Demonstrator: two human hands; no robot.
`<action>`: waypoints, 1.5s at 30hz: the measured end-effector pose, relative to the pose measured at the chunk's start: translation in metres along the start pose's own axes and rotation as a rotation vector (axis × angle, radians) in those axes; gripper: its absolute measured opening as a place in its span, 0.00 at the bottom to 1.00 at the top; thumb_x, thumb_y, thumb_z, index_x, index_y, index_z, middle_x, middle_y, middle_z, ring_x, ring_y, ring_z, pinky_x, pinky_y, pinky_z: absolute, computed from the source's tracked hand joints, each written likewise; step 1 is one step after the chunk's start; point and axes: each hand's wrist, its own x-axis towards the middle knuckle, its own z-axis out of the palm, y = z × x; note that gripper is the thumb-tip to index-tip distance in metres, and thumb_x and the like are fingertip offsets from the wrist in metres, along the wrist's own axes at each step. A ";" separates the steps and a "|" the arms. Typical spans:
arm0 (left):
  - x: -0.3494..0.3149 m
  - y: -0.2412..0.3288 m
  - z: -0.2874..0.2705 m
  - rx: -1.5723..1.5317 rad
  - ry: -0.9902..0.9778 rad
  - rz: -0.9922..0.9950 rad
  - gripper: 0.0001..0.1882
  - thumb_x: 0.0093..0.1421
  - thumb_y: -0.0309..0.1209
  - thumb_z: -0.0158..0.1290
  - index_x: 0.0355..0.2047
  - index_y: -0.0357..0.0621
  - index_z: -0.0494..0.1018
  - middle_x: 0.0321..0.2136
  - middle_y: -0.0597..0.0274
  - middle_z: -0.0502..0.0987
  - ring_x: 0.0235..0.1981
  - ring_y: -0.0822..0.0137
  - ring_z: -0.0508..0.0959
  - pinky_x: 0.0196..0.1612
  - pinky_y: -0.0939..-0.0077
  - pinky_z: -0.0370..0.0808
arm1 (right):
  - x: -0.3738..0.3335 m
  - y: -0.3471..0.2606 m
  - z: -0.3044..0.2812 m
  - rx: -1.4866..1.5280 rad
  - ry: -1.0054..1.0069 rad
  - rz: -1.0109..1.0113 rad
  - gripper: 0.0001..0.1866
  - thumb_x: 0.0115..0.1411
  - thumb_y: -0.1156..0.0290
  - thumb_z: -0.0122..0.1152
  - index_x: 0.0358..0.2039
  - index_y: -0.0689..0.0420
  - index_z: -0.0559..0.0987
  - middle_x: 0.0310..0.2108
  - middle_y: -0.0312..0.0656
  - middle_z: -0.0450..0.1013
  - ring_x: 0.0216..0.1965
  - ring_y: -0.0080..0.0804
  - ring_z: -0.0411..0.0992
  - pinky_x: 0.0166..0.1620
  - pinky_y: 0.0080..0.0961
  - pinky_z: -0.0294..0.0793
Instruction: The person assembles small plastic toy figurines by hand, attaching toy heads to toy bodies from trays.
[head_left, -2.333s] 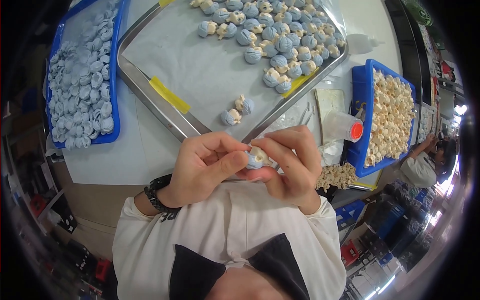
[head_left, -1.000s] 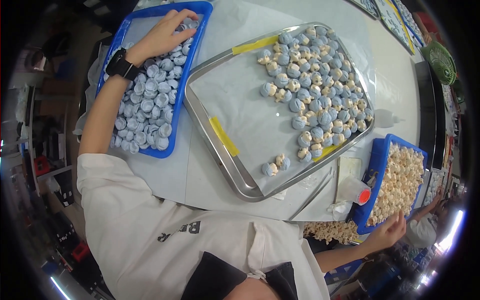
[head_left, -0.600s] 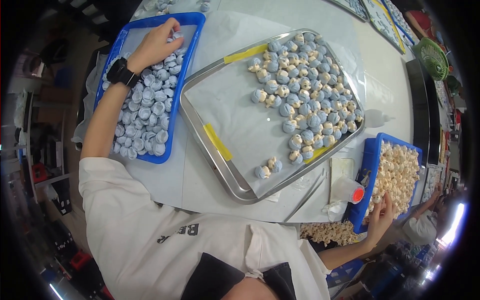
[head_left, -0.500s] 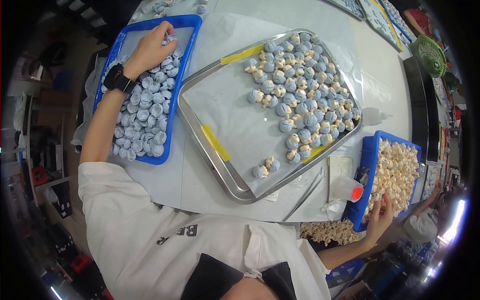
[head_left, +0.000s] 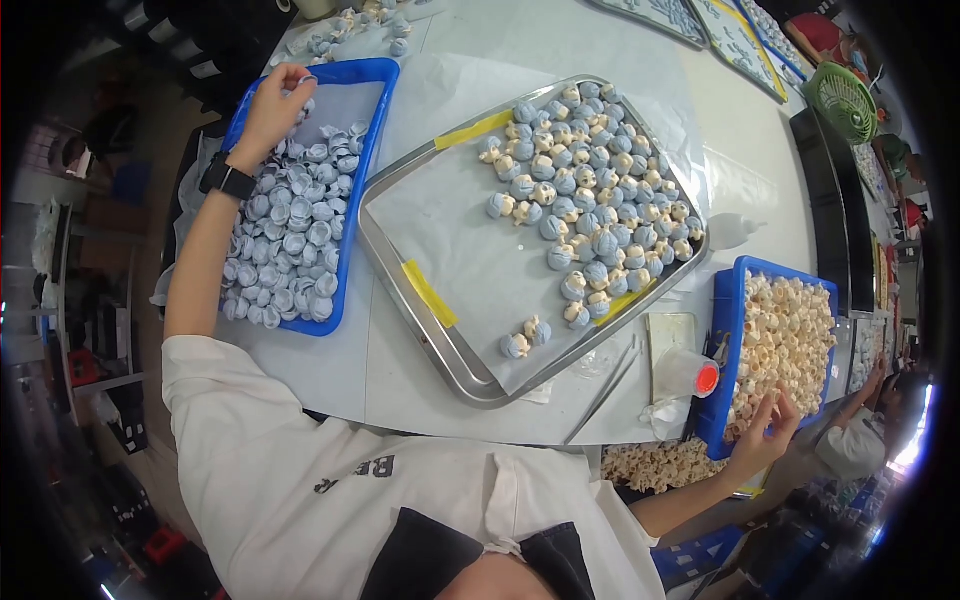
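At the upper left, my left hand (head_left: 272,115) pinches a small pale blue cup-shaped piece (head_left: 308,80) over the far end of a blue tray (head_left: 345,250). Many like cups (head_left: 290,215) lie heaped in that tray. On the right side my right hand (head_left: 765,440) is at the near edge of a blue bin (head_left: 730,340) of hollow cream-coloured pieces (head_left: 785,330). Its thumb and fingertips close together on what looks like one cream piece. Between the hands stands a metal tray (head_left: 480,385) lined with white paper, bearing many small blue-and-cream figures (head_left: 605,240).
Tweezers (head_left: 605,390) and a clear cup with a red-orange end (head_left: 690,374) lie between tray and bin. Yellow tape (head_left: 430,293) holds the paper down. More figures (head_left: 345,35) lie at the far left. A green fan (head_left: 845,105) and other people are at far right.
My left hand has lifted off the heaped cups and shifted left, with a cup in its fingers. The right hand has moved slightly, its fingers drawing closer together. The view has shifted a little.
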 end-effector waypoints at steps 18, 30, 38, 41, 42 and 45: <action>-0.001 0.003 -0.015 -0.541 -0.094 -0.306 0.09 0.58 0.33 0.46 0.35 0.42 0.63 0.22 0.65 0.68 0.20 0.76 0.69 0.22 0.85 0.69 | -0.009 -0.025 0.005 0.272 0.210 0.049 0.11 0.59 0.73 0.48 0.41 0.63 0.71 0.34 0.39 0.70 0.31 0.22 0.66 0.36 0.15 0.66; -0.041 0.036 -0.036 -1.453 -0.100 -0.712 0.08 0.59 0.33 0.43 0.34 0.41 0.62 0.19 0.65 0.63 0.14 0.75 0.62 0.15 0.86 0.63 | -0.016 -0.051 0.012 0.472 0.232 0.035 0.16 0.62 0.61 0.43 0.39 0.61 0.71 0.23 0.38 0.65 0.25 0.21 0.61 0.30 0.16 0.61; -0.208 0.188 0.023 -1.425 -1.100 -1.219 0.08 0.60 0.32 0.40 0.38 0.43 0.61 0.20 0.64 0.64 0.17 0.73 0.67 0.16 0.82 0.62 | -0.047 -0.126 0.052 1.145 -0.487 -0.203 0.20 0.57 0.54 0.50 0.25 0.61 0.71 0.16 0.41 0.66 0.16 0.29 0.62 0.20 0.22 0.60; -0.237 0.183 0.060 -1.579 -1.143 -1.345 0.09 0.60 0.32 0.39 0.39 0.43 0.60 0.23 0.61 0.66 0.19 0.72 0.67 0.18 0.81 0.64 | -0.056 -0.145 0.059 1.184 -0.618 -0.087 0.16 0.55 0.59 0.55 0.27 0.62 0.71 0.19 0.42 0.68 0.20 0.31 0.65 0.23 0.23 0.63; -0.243 0.181 0.066 -1.664 -1.140 -1.354 0.09 0.60 0.32 0.39 0.39 0.43 0.59 0.24 0.60 0.67 0.20 0.71 0.68 0.20 0.81 0.65 | -0.057 -0.149 0.059 1.099 -0.825 -0.146 0.13 0.53 0.63 0.56 0.28 0.62 0.72 0.21 0.43 0.69 0.22 0.33 0.67 0.25 0.24 0.65; -0.253 0.188 0.074 -1.656 -1.111 -1.332 0.09 0.61 0.34 0.38 0.39 0.43 0.59 0.26 0.58 0.67 0.22 0.70 0.68 0.23 0.80 0.66 | -0.053 -0.145 0.065 0.868 -1.234 -0.240 0.10 0.51 0.71 0.57 0.32 0.62 0.71 0.25 0.44 0.69 0.26 0.37 0.69 0.29 0.28 0.68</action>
